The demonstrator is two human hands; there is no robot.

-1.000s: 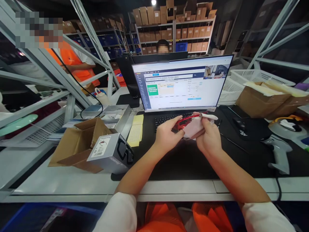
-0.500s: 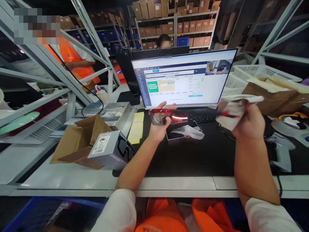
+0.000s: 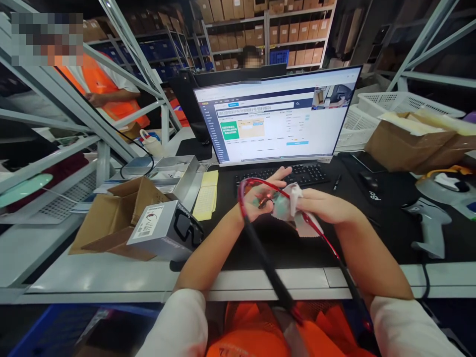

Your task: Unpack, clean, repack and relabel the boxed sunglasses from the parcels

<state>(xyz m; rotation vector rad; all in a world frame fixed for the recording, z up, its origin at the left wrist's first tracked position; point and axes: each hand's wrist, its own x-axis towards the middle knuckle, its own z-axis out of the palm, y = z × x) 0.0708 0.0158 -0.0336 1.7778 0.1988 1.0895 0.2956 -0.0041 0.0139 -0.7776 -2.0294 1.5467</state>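
The left hand pinches the red-framed glasses by the front, near 1 lens. The right hand grips a white cloth against the lens area. The glasses are above the black mat, in front of the keyboard; 2 temples extend toward the wearer. A handheld scanner lies at right, well apart.
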